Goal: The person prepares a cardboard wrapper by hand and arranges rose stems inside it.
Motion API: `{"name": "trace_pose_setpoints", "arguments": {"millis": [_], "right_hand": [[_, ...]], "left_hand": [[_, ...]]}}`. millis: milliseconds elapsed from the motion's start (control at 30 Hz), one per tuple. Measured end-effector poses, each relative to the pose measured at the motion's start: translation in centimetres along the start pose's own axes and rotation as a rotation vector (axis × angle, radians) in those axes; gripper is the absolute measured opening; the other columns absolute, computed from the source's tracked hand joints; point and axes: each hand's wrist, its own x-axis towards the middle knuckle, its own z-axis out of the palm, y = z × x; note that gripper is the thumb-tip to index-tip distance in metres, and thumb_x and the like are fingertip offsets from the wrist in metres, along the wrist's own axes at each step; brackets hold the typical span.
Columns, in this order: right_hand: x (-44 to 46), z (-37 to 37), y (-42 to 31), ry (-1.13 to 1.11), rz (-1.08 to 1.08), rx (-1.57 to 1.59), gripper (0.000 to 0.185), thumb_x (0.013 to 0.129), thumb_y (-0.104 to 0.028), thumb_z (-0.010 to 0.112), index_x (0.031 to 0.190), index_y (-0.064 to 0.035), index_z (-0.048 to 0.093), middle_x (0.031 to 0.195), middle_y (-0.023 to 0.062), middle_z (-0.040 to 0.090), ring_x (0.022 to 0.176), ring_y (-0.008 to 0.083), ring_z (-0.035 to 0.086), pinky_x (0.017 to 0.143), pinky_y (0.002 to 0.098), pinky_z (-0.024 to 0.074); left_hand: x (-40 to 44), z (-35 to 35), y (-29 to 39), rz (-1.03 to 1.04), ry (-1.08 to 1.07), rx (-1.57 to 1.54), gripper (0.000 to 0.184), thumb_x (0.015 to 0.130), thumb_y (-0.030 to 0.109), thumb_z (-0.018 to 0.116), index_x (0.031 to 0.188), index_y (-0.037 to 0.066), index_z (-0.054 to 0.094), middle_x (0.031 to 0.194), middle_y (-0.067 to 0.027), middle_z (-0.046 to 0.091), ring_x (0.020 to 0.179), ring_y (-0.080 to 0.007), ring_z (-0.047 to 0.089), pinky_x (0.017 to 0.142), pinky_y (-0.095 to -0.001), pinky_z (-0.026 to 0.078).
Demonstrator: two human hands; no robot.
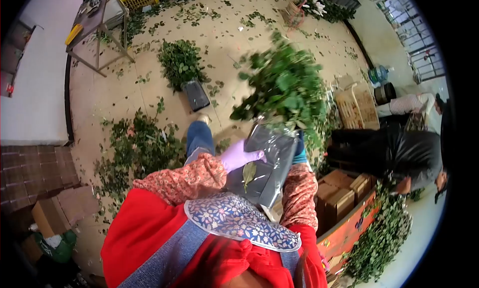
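A large leafy green bunch extends from the far end of a dark plastic-wrapped package held in front of my body. My left hand, in a pale purple glove, lies on the left side of the package with its thumb across the plastic. A single leaf rests on the wrap just below that hand. My right hand is at the package's right edge; only a bit of teal shows, and its fingers are hidden behind the package.
Another wrapped bunch lies on the floor ahead. Loose leaves are heaped at left. A metal-legged table stands at upper left. On the right are an orange bin with cardboard boxes and a person in dark clothes.
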Motion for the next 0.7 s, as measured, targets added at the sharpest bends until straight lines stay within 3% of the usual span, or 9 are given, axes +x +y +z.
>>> {"name": "trace_pose_setpoints", "arguments": {"millis": [100, 233, 367, 400, 433, 533, 633, 667, 700], "right_hand": [[12.6, -1.0, 0.3, 0.556, 0.003, -0.249, 0.086, 0.091, -0.07, 0.038, 0.144, -0.0019, 0.04, 0.138, 0.0196, 0.051, 0.118, 0.0333, 0.056, 0.101, 0.0447, 0.0467], [24.6, -11.2, -0.6, 0.707, 0.137, -0.216, 0.081, 0.091, -0.07, 0.038, 0.137, -0.004, 0.049, 0.127, 0.0166, 0.06, 0.108, 0.0309, 0.061, 0.094, 0.0424, 0.0512], [34.5, -13.5, -1.8, 0.824, 0.304, -0.359, 0.085, 0.088, -0.075, 0.039, 0.132, -0.0042, 0.055, 0.119, 0.0146, 0.065, 0.095, 0.0284, 0.065, 0.079, 0.0395, 0.0566], [37.8, -11.3, -2.0, 0.809, 0.257, -0.335, 0.067, 0.093, -0.065, 0.044, 0.122, -0.0068, 0.06, 0.103, 0.0082, 0.068, 0.085, 0.0202, 0.066, 0.076, 0.0356, 0.0568], [38.1, -19.7, -3.6, 0.618, 0.096, -0.757, 0.063, 0.098, -0.056, 0.039, 0.131, -0.0037, 0.053, 0.114, 0.0133, 0.064, 0.097, 0.026, 0.064, 0.082, 0.0387, 0.0568], [41.4, -35.3, -8.4, 0.527, 0.197, -0.433, 0.06, 0.101, -0.048, 0.042, 0.138, -0.0009, 0.044, 0.128, 0.0188, 0.058, 0.109, 0.0331, 0.063, 0.088, 0.0456, 0.0567], [47.3, -38.7, -10.1, 0.571, 0.422, -0.374, 0.06, 0.099, -0.054, 0.042, 0.129, -0.0032, 0.055, 0.119, 0.0183, 0.064, 0.098, 0.0308, 0.067, 0.084, 0.0454, 0.0578], [49.8, -37.6, -7.8, 0.805, 0.25, -0.531, 0.046, 0.099, -0.053, 0.043, 0.106, -0.0109, 0.061, 0.08, -0.0003, 0.06, 0.061, 0.0095, 0.055, 0.049, 0.0222, 0.0431], [51.9, -43.2, -8.0, 0.832, 0.247, -0.772, 0.056, 0.096, -0.06, 0.044, 0.11, -0.0087, 0.062, 0.086, 0.0012, 0.063, 0.066, 0.0118, 0.057, 0.053, 0.0251, 0.0442]], "left_hand": [[5.4, -9.5, -2.0, -0.04, 0.103, -0.062, 0.038, 0.092, 0.025, 0.068, 0.121, 0.003, 0.056, 0.103, -0.0042, 0.068, 0.1, -0.0146, 0.061, 0.096, -0.0309, 0.045], [10.8, -19.5, -0.5, -0.162, 0.244, -0.299, 0.05, 0.091, 0.025, 0.07, 0.129, -0.001, 0.05, 0.108, -0.0069, 0.067, 0.103, -0.0158, 0.061, 0.097, -0.0316, 0.044], [16.2, -27.5, -3.8, -0.193, 0.348, -0.175, 0.048, 0.091, 0.022, 0.07, 0.128, 0.0, 0.048, 0.106, -0.0066, 0.067, 0.101, -0.0162, 0.062, 0.093, -0.0327, 0.048], [17.6, -28.9, -4.5, -0.206, 0.349, -0.19, 0.048, 0.091, 0.022, 0.07, 0.128, 0.0, 0.048, 0.106, -0.0066, 0.067, 0.101, -0.0162, 0.062, 0.093, -0.0327, 0.048], [19.1, -30.3, -4.9, -0.149, 0.375, -0.273, 0.049, 0.09, 0.021, 0.071, 0.128, 0.0, 0.047, 0.106, -0.0067, 0.067, 0.101, -0.0158, 0.062, 0.092, -0.0318, 0.049], [23.4, -33.6, -6.8, -0.054, 0.418, -0.392, 0.053, 0.09, 0.021, 0.071, 0.128, -0.003, 0.043, 0.099, -0.0082, 0.066, 0.091, -0.0168, 0.066, 0.087, -0.0307, 0.052], [28.8, -37.6, -11.9, 0.007, 0.509, -0.364, 0.052, 0.091, 0.014, 0.069, 0.131, -0.003, 0.04, 0.099, -0.009, 0.067, 0.087, -0.0173, 0.067, 0.087, -0.0305, 0.052], [30.9, -39.2, -13.9, 0.009, 0.502, -0.365, 0.052, 0.091, 0.014, 0.069, 0.131, -0.003, 0.04, 0.099, -0.009, 0.067, 0.087, -0.0173, 0.067, 0.087, -0.0305, 0.052], [32.9, -40.9, -16.2, 0.004, 0.575, -0.361, 0.05, 0.091, 0.012, 0.068, 0.13, -0.003, 0.04, 0.102, -0.0099, 0.067, 0.089, -0.0172, 0.066, 0.087, -0.0303, 0.052]]}}
